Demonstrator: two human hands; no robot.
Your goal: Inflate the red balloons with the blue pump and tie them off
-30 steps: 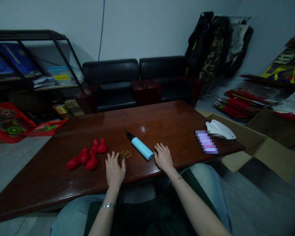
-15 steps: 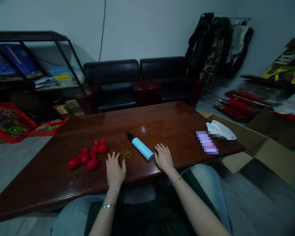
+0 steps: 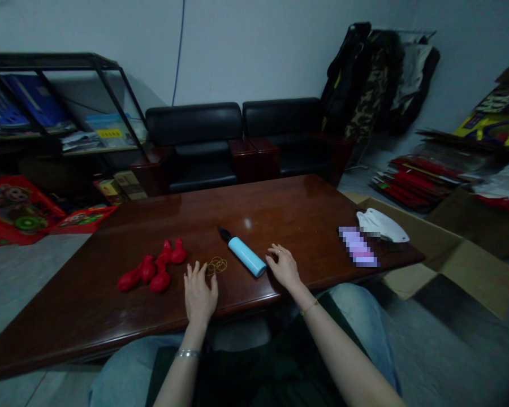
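Note:
My left hand [image 3: 200, 291] lies flat on the brown table [image 3: 275, 209] with its fingers apart, holding nothing. Just beyond its fingertips is a small heap of thin yellow rubber bands [image 3: 218, 265]. Several red balloons [image 3: 155, 268], uninflated, lie bunched to the left of that hand. A light blue hand pump [image 3: 246, 256] with a black nozzle rests slantwise between my hands, nozzle pointing away to the left. Close to the pump's near end, my right hand [image 3: 285, 268] is slightly raised with loosely curled, parted fingers and nothing in them.
A pixelated purple object [image 3: 358, 247] and a white mask-like item [image 3: 382, 225] lie at the table's right end. An open cardboard box [image 3: 453, 271] stands on the floor beside it. Black sofas [image 3: 195, 127] line the far side; a shelf rack [image 3: 106, 85] stands at left.
My right hand has lifted a little and its fingers have drawn in, apart from the pump. My left hand stays in place, and the things on the table have not moved.

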